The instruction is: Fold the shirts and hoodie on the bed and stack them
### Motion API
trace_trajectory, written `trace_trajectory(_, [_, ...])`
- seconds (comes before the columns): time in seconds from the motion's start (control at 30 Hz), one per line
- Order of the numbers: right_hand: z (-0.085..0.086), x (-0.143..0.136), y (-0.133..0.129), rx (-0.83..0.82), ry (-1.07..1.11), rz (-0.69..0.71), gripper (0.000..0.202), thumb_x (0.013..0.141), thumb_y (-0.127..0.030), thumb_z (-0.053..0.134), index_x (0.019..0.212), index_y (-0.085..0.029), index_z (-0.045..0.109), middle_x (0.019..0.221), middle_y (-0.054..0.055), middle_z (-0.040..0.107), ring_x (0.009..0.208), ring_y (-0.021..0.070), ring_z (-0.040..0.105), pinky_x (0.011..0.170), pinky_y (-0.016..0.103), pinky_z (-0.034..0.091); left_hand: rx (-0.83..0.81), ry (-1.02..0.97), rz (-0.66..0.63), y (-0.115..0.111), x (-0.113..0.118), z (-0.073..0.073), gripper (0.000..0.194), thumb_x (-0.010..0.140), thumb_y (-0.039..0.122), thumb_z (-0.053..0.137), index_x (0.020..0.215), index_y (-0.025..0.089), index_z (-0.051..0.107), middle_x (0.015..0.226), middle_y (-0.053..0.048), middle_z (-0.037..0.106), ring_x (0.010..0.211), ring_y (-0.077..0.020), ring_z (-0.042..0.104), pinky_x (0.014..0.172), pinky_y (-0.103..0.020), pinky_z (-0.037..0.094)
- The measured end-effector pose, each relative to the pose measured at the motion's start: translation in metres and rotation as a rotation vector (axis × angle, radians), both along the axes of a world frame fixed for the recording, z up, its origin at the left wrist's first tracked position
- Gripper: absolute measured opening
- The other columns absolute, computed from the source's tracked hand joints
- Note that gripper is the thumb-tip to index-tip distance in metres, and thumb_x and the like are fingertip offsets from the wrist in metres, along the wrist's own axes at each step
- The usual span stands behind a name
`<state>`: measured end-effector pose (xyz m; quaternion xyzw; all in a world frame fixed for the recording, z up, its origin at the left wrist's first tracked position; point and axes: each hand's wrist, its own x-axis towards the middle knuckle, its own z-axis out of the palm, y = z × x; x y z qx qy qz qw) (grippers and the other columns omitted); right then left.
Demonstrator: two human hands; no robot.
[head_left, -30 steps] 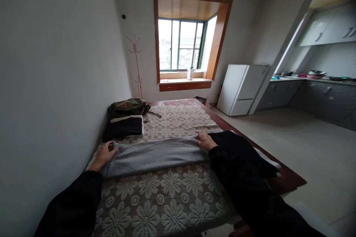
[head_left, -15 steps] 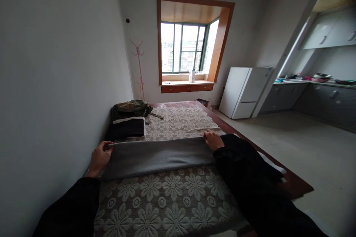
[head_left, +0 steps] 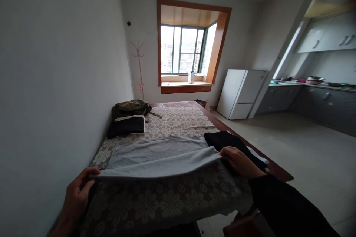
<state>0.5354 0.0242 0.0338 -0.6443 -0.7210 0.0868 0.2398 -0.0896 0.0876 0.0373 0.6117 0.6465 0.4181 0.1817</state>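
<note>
Left hand (head_left: 80,189) and right hand (head_left: 236,158) pinch opposite ends of a gray cloth (head_left: 158,161) at the near side of a floral-covered table (head_left: 178,120), facing a wood-framed window (head_left: 182,50), white refrigerator (head_left: 240,92) at right.

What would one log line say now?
left hand: gripping gray cloth | right hand: gripping its other end | cloth: near edge lifted | olive bag: by wall

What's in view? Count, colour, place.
cloth: 1, grey, on tablecloth
tablecloth: 1, beige, on table
table: 1, brown, centre
dark cloth: 1, black, right
folded fabric: 1, black, left
bag: 1, olive, behind folded fabric
rack: 1, pink, left of window
window: 1, green, far wall
carton: 1, white, windowsill
fridge: 1, white, right of window
cabinets: several, white/grey, right
left hand: 1, bare, cloth's left end
right hand: 1, bare, cloth's right end
</note>
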Motion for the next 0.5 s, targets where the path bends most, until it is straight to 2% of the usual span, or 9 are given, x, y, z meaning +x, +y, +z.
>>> trace_trajectory(0.07, [-0.005,0.000,-0.013,-0.036,-0.019,0.039,0.017,0.085,-0.021,0.052,0.089,-0.026,0.068,0.101,0.008,0.073,0.099,0.0274,0.066,0.096,0.042,0.049,-0.030,-0.024,-0.056,-0.012,-0.009,-0.015,0.019,0.070,0.044,0.051,0.081,0.031,0.061,0.075,0.000,0.070,0.071,-0.0260,0.065,0.064,-0.033,0.054])
trace_trajectory(0.17, [-0.008,-0.002,-0.029,-0.137,-0.037,0.117,0.017,0.084,-0.020,0.054,0.086,-0.028,0.069,0.095,0.006,0.073,0.095,0.0266,0.067,0.093,0.041,0.049,-0.132,0.002,-0.171,-0.018,-0.022,-0.033,0.012,0.062,0.041,0.054,0.068,0.032,0.059,0.068,0.000,0.069,0.072,-0.0283,0.065,0.069,-0.035,0.055])
trace_trajectory(0.27, [-0.003,-0.006,-0.034,-0.272,-0.030,0.172,0.008,0.083,-0.027,0.064,0.082,-0.029,0.071,0.084,0.003,0.073,0.087,0.0249,0.069,0.095,0.039,0.048,-0.308,0.090,-0.320,-0.008,-0.030,-0.035,0.015,0.063,0.042,0.052,0.067,0.033,0.063,0.063,0.000,0.069,0.070,-0.0280,0.066,0.070,-0.035,0.054])
trace_trajectory(0.37, [0.005,-0.012,-0.016,-0.323,-0.034,0.156,0.012,0.087,-0.038,0.065,0.084,-0.029,0.072,0.079,0.002,0.073,0.076,0.0227,0.068,0.082,0.034,0.049,-0.378,0.181,-0.302,0.021,-0.028,-0.024,0.029,0.077,0.049,0.046,0.075,0.032,0.068,0.072,-0.002,0.075,0.079,-0.0290,0.072,0.077,-0.037,0.055])
trace_trajectory(0.43, [0.007,-0.017,0.010,-0.286,-0.053,0.099,0.018,0.090,-0.041,0.061,0.088,-0.027,0.071,0.082,0.003,0.074,0.077,0.0226,0.069,0.074,0.031,0.048,-0.355,0.252,-0.258,0.051,-0.019,-0.018,0.035,0.081,0.053,0.044,0.081,0.030,0.071,0.086,-0.005,0.079,0.090,-0.0302,0.074,0.084,-0.038,0.055])
trace_trajectory(0.5, [0.005,-0.022,0.045,-0.244,-0.079,0.017,0.016,0.089,-0.038,0.061,0.091,-0.026,0.071,0.088,0.005,0.075,0.084,0.0232,0.070,0.077,0.030,0.048,-0.308,0.329,-0.238,0.086,-0.007,-0.016,0.034,0.080,0.051,0.049,0.089,0.028,0.072,0.098,-0.007,0.081,0.097,-0.0304,0.075,0.088,-0.037,0.055])
